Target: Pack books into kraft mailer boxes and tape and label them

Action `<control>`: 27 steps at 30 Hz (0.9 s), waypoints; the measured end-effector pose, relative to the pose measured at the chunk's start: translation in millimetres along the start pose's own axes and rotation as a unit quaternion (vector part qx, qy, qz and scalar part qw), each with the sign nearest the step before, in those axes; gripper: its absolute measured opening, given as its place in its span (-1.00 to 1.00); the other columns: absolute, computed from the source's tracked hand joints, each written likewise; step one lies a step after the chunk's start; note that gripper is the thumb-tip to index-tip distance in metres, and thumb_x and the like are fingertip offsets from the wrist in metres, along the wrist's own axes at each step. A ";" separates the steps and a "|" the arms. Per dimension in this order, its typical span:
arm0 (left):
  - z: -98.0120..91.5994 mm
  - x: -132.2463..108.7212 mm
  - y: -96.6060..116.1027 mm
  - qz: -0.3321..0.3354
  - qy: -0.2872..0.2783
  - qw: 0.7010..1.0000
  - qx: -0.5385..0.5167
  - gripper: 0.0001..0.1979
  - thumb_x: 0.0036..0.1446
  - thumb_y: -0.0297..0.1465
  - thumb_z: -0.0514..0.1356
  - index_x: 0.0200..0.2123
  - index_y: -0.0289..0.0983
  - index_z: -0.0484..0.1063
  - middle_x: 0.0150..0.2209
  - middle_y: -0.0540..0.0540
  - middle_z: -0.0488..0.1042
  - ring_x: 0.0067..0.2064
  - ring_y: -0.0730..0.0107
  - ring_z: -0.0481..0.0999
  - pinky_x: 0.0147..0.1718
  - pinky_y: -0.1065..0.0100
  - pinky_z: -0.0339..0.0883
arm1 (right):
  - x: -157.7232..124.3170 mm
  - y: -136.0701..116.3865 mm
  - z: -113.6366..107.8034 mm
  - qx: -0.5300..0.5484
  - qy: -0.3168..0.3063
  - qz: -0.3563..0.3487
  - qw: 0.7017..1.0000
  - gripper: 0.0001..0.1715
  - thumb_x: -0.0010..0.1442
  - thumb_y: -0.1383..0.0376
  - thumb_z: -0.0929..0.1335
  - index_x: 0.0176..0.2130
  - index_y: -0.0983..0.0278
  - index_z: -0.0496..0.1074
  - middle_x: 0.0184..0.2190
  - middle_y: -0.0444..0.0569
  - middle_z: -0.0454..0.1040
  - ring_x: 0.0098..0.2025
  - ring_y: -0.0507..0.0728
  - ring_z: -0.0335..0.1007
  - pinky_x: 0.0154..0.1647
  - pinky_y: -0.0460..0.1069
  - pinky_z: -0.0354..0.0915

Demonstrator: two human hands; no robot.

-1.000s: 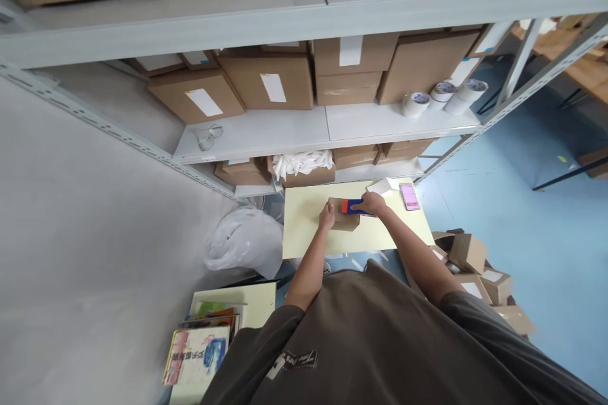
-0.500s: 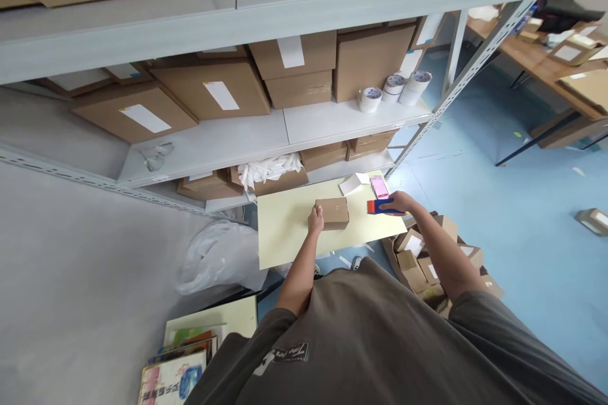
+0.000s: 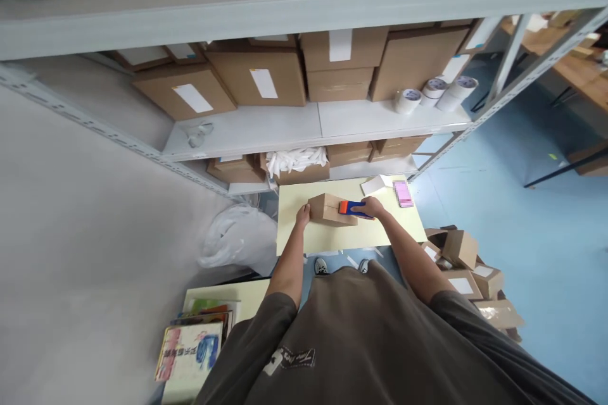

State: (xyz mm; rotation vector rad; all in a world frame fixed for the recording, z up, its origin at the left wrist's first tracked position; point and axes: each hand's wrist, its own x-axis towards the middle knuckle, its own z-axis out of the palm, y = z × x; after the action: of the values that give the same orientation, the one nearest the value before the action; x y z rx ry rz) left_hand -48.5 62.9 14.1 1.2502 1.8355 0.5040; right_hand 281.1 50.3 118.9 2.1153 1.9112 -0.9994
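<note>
A small brown cardboard box sits tilted on the pale yellow table. My left hand grips its left end, with the fingers partly hidden behind the box. A blue tape dispenser with an orange front is in my right hand, whose fingers wrap round it. The dispenser's orange end is against or just over the box's right part; I cannot tell whether it touches. Beyond my right hand, a white folded paper piece and a pink, blurred item lie on the table.
Grey metal shelves with cardboard boxes and tape rolls rise behind the table. Several small boxes are heaped on the floor at right. A white plastic bag lies at left, near a second table with books.
My right hand has brought the tape dispenser leftward to the box. The box has turned and tilted under my left hand. The camera view has shifted left.
</note>
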 end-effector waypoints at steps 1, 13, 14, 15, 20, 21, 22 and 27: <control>-7.7 1.7 -5.3 -0.016 0.005 1.000 0.005 -0.53 0.53 -0.12 -0.01 0.05 -0.31 0.57 0.01 -0.30 0.67 0.06 0.05 0.63 0.08 0.18 0.45 | 4.5 -18.2 6.2 -0.003 -0.006 0.001 1.000 -0.38 0.19 -0.28 0.44 -0.28 0.20 0.61 -0.29 -0.02 0.65 -0.25 0.17 0.57 -0.37 -0.07 0.22; 7.3 -2.3 -15.4 -0.043 -0.002 0.999 0.024 -0.57 0.48 -0.18 0.06 0.24 -0.29 0.40 0.23 -0.36 0.54 0.25 0.07 0.53 0.17 0.21 0.35 | 35.1 -115.5 36.3 -0.104 -0.036 0.006 0.994 -0.33 0.18 -0.20 0.50 -0.04 0.29 0.62 -0.05 0.16 0.65 -0.01 0.26 0.61 -0.20 -0.02 0.38; 14.6 -4.5 -12.2 -0.047 -0.002 0.999 0.019 -0.56 0.49 -0.18 0.03 0.27 -0.28 0.37 0.23 -0.36 0.54 0.24 0.09 0.54 0.16 0.21 0.36 | 33.7 -111.5 33.6 -0.106 -0.037 0.008 0.994 -0.32 0.17 -0.20 0.51 -0.03 0.29 0.62 -0.04 0.16 0.65 0.00 0.27 0.60 -0.18 -0.02 0.39; 22.5 -7.2 -8.2 -0.053 -0.006 0.998 0.016 -0.54 0.51 -0.17 0.01 0.31 -0.27 0.33 0.23 -0.35 0.54 0.23 0.09 0.56 0.14 0.20 0.38 | 31.6 -105.7 30.4 -0.108 -0.037 0.013 0.993 -0.30 0.16 -0.20 0.52 -0.02 0.29 0.61 -0.03 0.16 0.65 0.01 0.28 0.60 -0.17 -0.02 0.40; 70.9 -27.6 20.4 -0.049 -0.036 0.997 0.038 -0.51 0.52 -0.14 -0.04 0.36 -0.23 0.25 0.18 -0.33 0.59 0.17 0.04 0.61 0.08 0.17 0.42 | 15.2 -54.6 11.0 -0.097 -0.036 0.042 0.994 -0.26 0.13 -0.22 0.53 -0.01 0.30 0.60 -0.05 0.18 0.65 -0.01 0.28 0.60 -0.16 -0.03 0.40; 82.4 -32.5 27.3 -0.043 -0.041 0.997 0.043 -0.52 0.52 -0.14 -0.05 0.35 -0.22 0.26 0.18 -0.32 0.59 0.17 0.04 0.62 0.07 0.17 0.42 | 11.3 -41.2 7.3 -0.092 -0.034 0.048 0.994 -0.27 0.13 -0.23 0.53 -0.02 0.30 0.61 -0.06 0.18 0.65 -0.03 0.27 0.60 -0.17 -0.03 0.40; 94.3 -37.3 34.3 -0.037 -0.045 0.997 0.047 -0.52 0.53 -0.14 -0.06 0.34 -0.22 0.27 0.17 -0.32 0.60 0.16 0.04 0.62 0.07 0.17 0.42 | 7.5 -27.2 3.7 -0.088 -0.032 0.055 0.994 -0.28 0.13 -0.23 0.53 -0.03 0.29 0.61 -0.07 0.17 0.65 -0.04 0.27 0.61 -0.19 -0.03 0.39; 147.3 -54.7 65.5 -0.007 -0.045 0.996 0.075 -0.53 0.53 -0.18 -0.06 0.33 -0.28 0.26 0.23 -0.39 0.54 0.22 0.02 0.58 0.11 0.17 0.40 | -10.1 50.3 -16.2 -0.069 -0.036 0.053 0.996 -0.34 0.12 -0.25 0.53 -0.13 0.23 0.65 -0.12 0.11 0.67 -0.11 0.24 0.61 -0.27 -0.06 0.34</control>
State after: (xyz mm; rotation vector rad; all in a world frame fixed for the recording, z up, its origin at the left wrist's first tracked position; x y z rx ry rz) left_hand 116.5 23.3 -0.4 1.3376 1.8311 0.3020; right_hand 333.9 40.1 120.1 2.0520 1.7602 -0.8830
